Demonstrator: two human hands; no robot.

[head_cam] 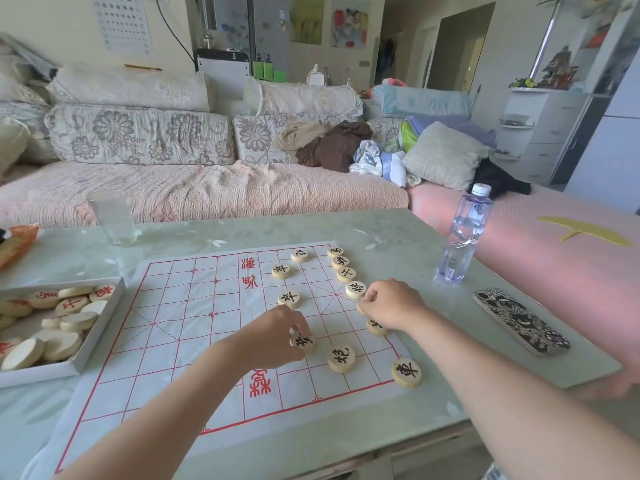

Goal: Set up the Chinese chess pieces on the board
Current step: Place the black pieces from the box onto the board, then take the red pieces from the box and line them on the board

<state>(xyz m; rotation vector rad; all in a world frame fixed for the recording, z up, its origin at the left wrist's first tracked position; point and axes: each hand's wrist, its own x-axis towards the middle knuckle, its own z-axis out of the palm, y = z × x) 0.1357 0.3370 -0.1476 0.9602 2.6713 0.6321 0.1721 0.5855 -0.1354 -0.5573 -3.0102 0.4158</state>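
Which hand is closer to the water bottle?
Right. The right hand is at the right edge of the board, left of the water bottle; the left hand is farther, pinching a piece mid-board.

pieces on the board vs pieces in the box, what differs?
Characters: pieces on the board show black; pieces in the box show red where a face is up. Pose: pieces on the board sit singly, face up, on the grid; pieces in the box are heaped, overlapping, several showing no character. Both: pale round discs.
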